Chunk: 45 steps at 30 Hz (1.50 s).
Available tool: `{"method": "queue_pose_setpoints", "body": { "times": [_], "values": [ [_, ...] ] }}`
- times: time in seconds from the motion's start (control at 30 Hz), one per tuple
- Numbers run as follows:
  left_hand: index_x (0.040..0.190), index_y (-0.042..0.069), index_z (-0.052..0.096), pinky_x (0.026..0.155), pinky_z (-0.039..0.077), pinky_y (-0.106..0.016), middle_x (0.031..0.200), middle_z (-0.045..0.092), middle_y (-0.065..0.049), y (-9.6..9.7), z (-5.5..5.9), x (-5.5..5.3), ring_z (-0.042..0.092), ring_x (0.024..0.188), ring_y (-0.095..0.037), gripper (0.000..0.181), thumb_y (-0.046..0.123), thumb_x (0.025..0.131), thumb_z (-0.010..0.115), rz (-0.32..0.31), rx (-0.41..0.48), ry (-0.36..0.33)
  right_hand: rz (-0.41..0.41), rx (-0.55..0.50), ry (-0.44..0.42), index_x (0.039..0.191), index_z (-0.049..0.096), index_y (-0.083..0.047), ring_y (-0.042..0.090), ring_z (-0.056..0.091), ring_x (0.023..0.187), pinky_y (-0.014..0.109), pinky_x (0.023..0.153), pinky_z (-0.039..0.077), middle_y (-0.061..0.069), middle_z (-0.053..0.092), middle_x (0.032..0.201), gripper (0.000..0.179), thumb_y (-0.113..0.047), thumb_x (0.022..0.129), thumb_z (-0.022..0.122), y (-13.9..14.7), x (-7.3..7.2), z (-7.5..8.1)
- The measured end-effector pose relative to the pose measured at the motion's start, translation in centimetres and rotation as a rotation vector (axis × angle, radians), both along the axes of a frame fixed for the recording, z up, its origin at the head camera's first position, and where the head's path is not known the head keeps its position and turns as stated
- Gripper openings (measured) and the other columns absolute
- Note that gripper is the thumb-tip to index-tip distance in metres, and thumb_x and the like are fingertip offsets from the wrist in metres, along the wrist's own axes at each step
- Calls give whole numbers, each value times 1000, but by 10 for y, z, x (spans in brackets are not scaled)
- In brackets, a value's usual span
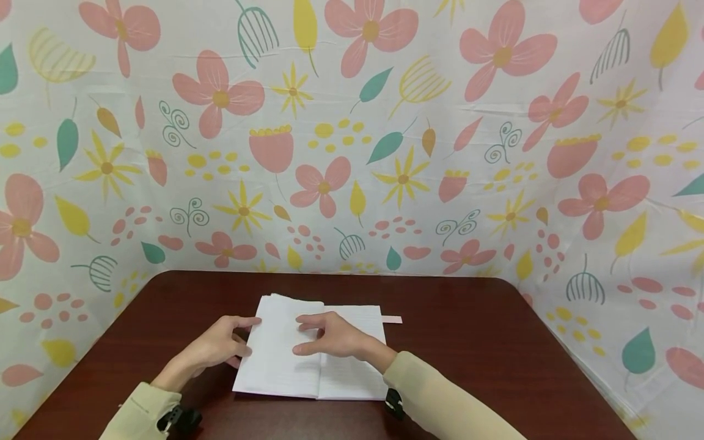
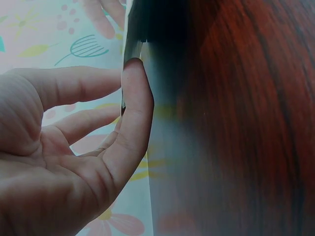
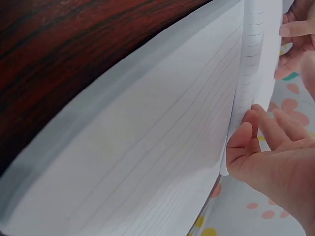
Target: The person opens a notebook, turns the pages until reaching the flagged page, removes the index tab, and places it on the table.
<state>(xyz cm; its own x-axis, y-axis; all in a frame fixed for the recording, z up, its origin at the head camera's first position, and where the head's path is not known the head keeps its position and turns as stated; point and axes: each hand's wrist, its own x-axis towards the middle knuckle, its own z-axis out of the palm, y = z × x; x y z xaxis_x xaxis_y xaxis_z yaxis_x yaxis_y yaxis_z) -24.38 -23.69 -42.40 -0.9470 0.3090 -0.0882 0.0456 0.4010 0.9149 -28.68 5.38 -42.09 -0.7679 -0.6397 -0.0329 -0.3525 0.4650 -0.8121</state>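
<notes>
An open notebook (image 1: 352,354) with white ruled pages lies on the dark wooden table. My left hand (image 1: 217,345) holds its left edge; in the left wrist view, the digits of the left hand (image 2: 93,132) lie on both sides of that thin edge. Over the left page near the fold is my right hand (image 1: 335,335), thumb and forefinger spread apart. The right wrist view shows the right hand (image 3: 275,142) close against the page by the fold, with faint lines on the notebook page (image 3: 147,128). Whether its fingertips press the paper, I cannot tell.
A pale pink tab (image 1: 392,319) sticks out from the notebook's right edge. The reddish-brown table (image 1: 467,342) has rounded far corners. A white curtain (image 1: 352,140) printed with flowers and leaves surrounds it. Both wrists carry a black device (image 1: 180,420) at the sleeve.
</notes>
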Motion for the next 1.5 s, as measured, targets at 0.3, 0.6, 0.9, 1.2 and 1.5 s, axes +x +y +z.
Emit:
{"method": "queue_pose_setpoints", "body": {
  "times": [0.3, 0.6, 0.9, 1.2, 1.5],
  "values": [
    [146, -16, 50, 63, 63, -45, 125, 59, -26, 1, -1, 0, 73, 84, -29, 60, -11, 90, 70, 25, -10, 15, 3, 6, 7, 147, 64, -11, 15, 54, 91, 27, 77, 45, 5, 70, 135, 65, -19, 87, 89, -1, -1, -3],
    [149, -13, 48, 63, 63, -46, 119, 54, -24, 4, -4, 2, 72, 80, -30, 71, -15, 85, 76, -5, -2, 29, -3, 4, -2, 144, 67, -12, 16, 53, 90, 26, 75, 43, 2, 71, 134, 65, -14, 84, 91, -1, -1, -4],
    [147, -13, 51, 62, 63, -45, 127, 52, -29, 4, -1, 3, 72, 78, -29, 68, -16, 84, 76, -5, -30, 33, 17, -18, -4, 143, 68, -13, 23, 56, 98, 28, 75, 45, 2, 70, 134, 64, -11, 82, 91, 12, 2, 3],
    [147, -11, 54, 63, 63, -44, 138, 46, -33, 6, -2, 3, 71, 75, -29, 68, -17, 82, 76, 13, -63, 9, 17, -15, 33, 144, 66, -7, 29, 58, 102, 34, 79, 49, 6, 73, 125, 64, -12, 84, 89, 46, 4, 2],
    [146, -8, 57, 63, 62, -44, 132, 52, -27, 7, 0, 1, 71, 76, -28, 67, -16, 82, 77, 35, -92, -7, 29, 5, 88, 145, 64, -3, 32, 58, 98, 29, 66, 48, 9, 73, 121, 66, -16, 85, 88, 86, 13, 3]
  ]
}}
